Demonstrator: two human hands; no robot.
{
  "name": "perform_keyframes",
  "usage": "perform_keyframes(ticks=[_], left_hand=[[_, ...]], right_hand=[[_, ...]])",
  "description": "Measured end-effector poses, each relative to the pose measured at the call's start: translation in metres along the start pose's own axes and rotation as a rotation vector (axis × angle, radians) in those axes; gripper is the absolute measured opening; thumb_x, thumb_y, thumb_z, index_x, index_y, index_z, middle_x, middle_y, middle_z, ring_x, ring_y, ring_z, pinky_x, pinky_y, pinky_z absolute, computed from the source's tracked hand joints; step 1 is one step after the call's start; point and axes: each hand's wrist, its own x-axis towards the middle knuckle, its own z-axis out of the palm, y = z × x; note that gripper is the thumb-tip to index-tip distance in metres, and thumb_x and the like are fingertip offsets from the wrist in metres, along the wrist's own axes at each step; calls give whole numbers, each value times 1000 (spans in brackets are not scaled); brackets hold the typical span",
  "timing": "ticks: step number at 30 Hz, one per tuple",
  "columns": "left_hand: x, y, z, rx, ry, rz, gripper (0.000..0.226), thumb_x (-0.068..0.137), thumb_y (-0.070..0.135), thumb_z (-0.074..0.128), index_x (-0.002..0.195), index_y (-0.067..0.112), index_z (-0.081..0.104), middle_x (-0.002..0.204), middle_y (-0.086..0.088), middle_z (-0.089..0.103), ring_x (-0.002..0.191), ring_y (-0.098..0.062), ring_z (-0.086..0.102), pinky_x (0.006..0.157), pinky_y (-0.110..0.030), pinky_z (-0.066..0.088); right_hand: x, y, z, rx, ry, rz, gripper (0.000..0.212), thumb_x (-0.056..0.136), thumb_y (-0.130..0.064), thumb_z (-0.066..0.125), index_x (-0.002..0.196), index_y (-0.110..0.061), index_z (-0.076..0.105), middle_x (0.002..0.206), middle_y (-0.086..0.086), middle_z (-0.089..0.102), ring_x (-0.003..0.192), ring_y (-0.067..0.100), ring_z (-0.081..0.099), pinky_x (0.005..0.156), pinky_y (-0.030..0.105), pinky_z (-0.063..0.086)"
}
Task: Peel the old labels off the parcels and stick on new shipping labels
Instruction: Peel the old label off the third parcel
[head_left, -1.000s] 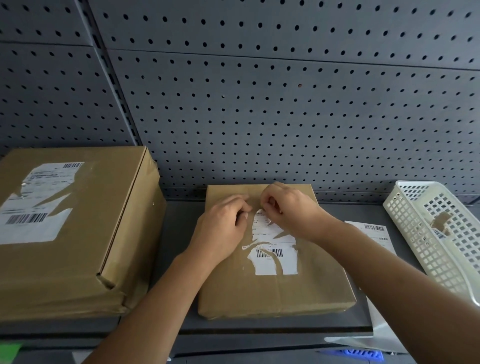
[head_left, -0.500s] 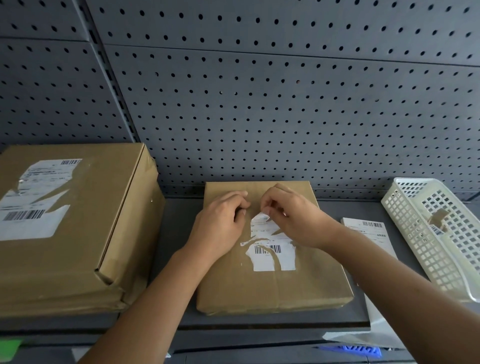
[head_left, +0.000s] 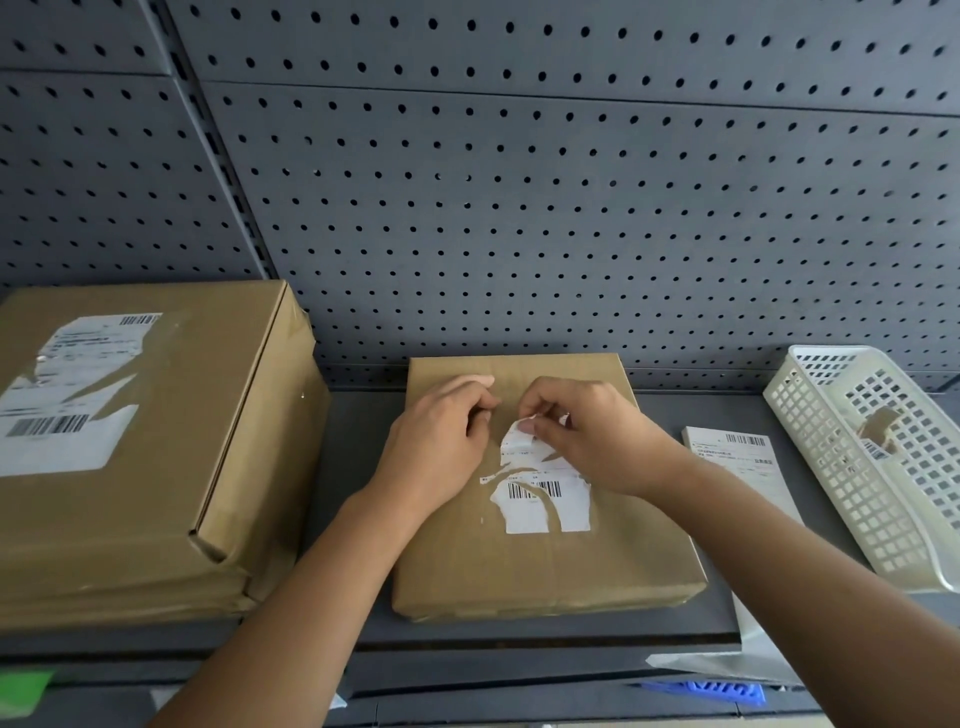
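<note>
A flat brown parcel lies on the grey shelf in front of me. Its white old label is torn, with a barcode in the lower part. My right hand pinches the label's lifted top strip between thumb and fingers. My left hand rests on the parcel just left of the label, fingers curled; whether it holds anything is hidden. A larger brown box with a torn white label stands at the left.
A sheet of new shipping labels lies on the shelf right of the parcel. A white lattice basket with label scraps stands at the far right. A grey pegboard wall closes the back.
My right hand has lifted the label's top strip further off the parcel and pulled it slightly toward me. My left hand has stayed in place.
</note>
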Motion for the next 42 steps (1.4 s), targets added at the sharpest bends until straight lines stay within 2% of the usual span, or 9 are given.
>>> perform_keyframes(ticks=[3,5,10,18,25,28,31,37,42], left_hand=[[1,4,-2,22,-20,-6,14,97,18,55,90,30,60,133,22,57,117,-1,52,86,-30,47],[1,6,-2,62,-52,3,26,97,18,51,79,37,47,133,22,56,114,-2,50,78,-28,41],[0,3,-1,48,-44,-8,14,99,20,52,104,25,64,137,23,55,117,-1,53,85,-31,49],[-2,8,-4,84,-69,-15,16,100,20,49,105,26,62,139,24,52,120,1,49,87,-32,49],[-4,11,-8,149,-74,47,27,102,19,47,115,34,64,140,25,50,128,4,44,87,-24,43],[-4,8,-6,121,-67,49,27,101,18,50,116,35,65,139,26,51,126,9,39,88,-23,41],[-4,6,-4,83,-50,42,26,99,18,54,115,36,66,138,27,51,123,12,37,92,-27,46],[-2,6,-4,71,-53,36,28,98,18,56,110,41,65,132,35,48,123,10,42,85,-27,46],[-2,8,-4,63,-48,30,26,97,18,56,107,40,66,132,33,52,124,7,44,85,-28,47]], right_hand=[[-1,-13,-9,88,-37,-24,18,97,-14,62,86,-27,59,75,-8,66,70,7,61,68,21,50],[3,-23,-20,231,10,-14,14,99,-13,58,89,-21,58,71,-3,67,68,13,67,68,28,56],[17,-30,-51,412,113,-24,7,100,-11,58,93,-11,59,75,7,68,68,23,69,66,31,57],[2,2,-50,282,168,127,23,102,-11,52,108,-23,70,73,4,67,65,10,65,73,28,55],[-16,28,-60,246,160,246,27,90,-15,72,113,-29,69,85,3,70,74,16,66,77,29,54],[-31,49,-74,275,239,285,27,91,-9,68,112,-26,68,87,9,73,74,20,69,78,38,56],[-49,78,-98,326,406,332,31,90,-1,67,112,-22,64,80,2,71,64,17,64,66,34,54],[-98,143,-151,196,651,566,6,92,-4,67,98,-5,65,83,11,71,65,21,65,66,36,56],[-129,192,-168,-59,662,744,4,91,-20,70,93,-19,73,90,1,73,72,19,69,66,30,52]])
